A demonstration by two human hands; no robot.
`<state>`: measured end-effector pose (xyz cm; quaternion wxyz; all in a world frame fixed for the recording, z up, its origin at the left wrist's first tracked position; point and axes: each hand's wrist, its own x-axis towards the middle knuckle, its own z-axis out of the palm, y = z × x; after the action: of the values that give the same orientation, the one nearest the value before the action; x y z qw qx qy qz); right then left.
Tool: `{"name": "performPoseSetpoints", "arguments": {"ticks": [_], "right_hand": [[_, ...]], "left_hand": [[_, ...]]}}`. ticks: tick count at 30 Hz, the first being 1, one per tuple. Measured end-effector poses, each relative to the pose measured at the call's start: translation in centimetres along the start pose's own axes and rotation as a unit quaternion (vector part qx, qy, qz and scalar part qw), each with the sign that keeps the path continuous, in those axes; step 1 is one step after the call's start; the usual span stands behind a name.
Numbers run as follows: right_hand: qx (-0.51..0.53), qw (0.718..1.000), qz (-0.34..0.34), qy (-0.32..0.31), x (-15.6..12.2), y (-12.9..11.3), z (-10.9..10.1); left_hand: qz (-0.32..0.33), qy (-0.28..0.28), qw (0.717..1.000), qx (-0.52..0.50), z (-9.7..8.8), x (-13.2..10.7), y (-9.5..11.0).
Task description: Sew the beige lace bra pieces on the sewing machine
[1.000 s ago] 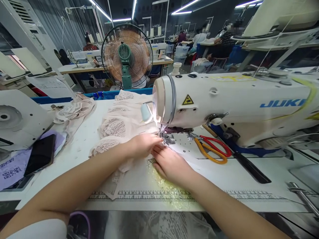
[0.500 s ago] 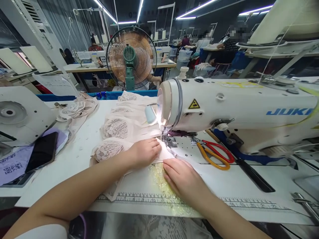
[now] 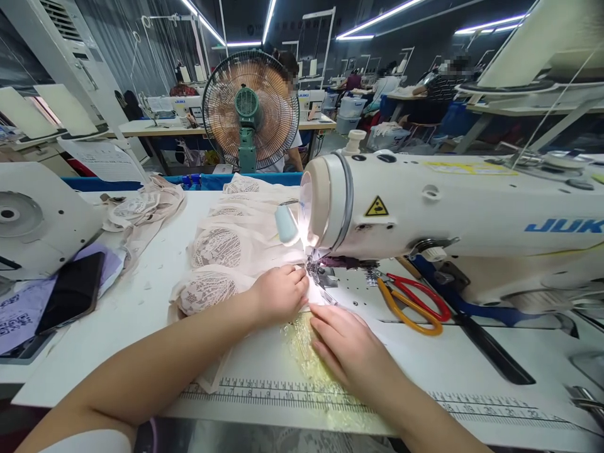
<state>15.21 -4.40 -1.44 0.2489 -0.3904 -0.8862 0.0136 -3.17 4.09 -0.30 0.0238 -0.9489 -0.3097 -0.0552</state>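
Fabric (image 3: 313, 298) lies at the presser foot (image 3: 312, 268), seemingly part-sewn with some left; my left hand (image 3: 282, 294) and right hand (image 3: 348, 345) rest, fingers together, grip unclear.

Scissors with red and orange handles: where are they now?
In the head view, the scissors lie right of centre, just below the white sewing machine, between the right hand and a black handle.

We note sheer, matt beige lace cloth (image 3: 218, 246), a smooth, glossy white sewing machine (image 3: 453, 204), and shiny red-and-orange plastic scissor handles (image 3: 392, 310).
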Motion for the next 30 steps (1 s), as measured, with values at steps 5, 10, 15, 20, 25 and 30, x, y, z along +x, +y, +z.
{"name": "performPoseSetpoints", "arguments": {"ticks": [5, 10, 15, 20, 25, 30], "right_hand": [[0.001, 1.000, 0.012, -0.004, 0.02, 0.13, 0.06], [0.013, 1.000, 0.015, -0.006, 0.15, -0.06, -0.23], [0.021, 1.000, 0.017, -0.002, 0.17, -0.07, -0.27], [-0.011, 1.000, 0.007, 0.029, -0.07, 0.13, 0.02], [-0.017, 0.999, 0.011, 0.046, -0.19, 0.31, 0.23], [-0.022, 0.999, 0.013, 0.042, -0.22, 0.36, 0.26]], "left_hand": [[-0.012, -0.004, 1.000, 0.007, 0.25, 0.22, 0.06], [-0.012, -0.005, 1.000, -0.008, -0.34, -0.19, 0.28], [-0.008, -0.014, 1.000, -0.019, -0.54, -0.16, 0.27], [-0.008, 0.006, 1.000, -0.022, -0.30, -0.43, 0.27], [-0.003, 0.003, 1.000, -0.017, -0.53, -0.53, 0.42], [-0.015, -0.012, 1.000, -0.020, -0.53, -0.28, 0.38]]}}
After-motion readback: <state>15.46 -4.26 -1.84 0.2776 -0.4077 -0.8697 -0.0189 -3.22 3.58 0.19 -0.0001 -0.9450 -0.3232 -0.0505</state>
